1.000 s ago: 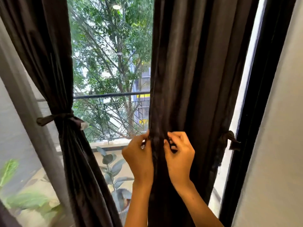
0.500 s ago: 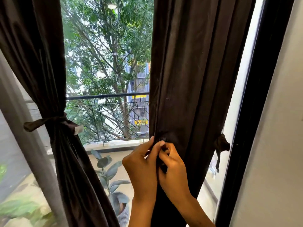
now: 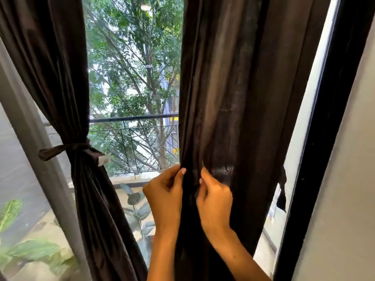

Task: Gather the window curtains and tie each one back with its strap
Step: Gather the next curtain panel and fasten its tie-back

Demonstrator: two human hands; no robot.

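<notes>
Hanging at the right side of the window, the right curtain (image 3: pixel 239 98) falls loose in dark folds from the top edge down past the bottom of view. Left hand (image 3: pixel 165 196) grips its inner edge, fingers curled, thumb laid along the fold, pinching cloth. Right hand (image 3: pixel 215 197) just beside it, fingers curled into the fabric, also pinching a fold; the two hands close, a narrow strip of curtain between them. A dark strap (image 3: pixel 282 187) hangs at this curtain's outer edge, against the black window frame (image 3: pixel 324 138), well apart from both hands; its attachment cannot be made out. At the left side of the window, the left curtain (image 3: pixel 50 67) is gathered at mid-height and cinched by its tied strap (image 3: pixel 67 149), ends sticking out either side. Through the glass: balcony railing (image 3: pixel 134 118), trees (image 3: pixel 132 57), a potted plant (image 3: pixel 138 209) low between the curtains.
</notes>
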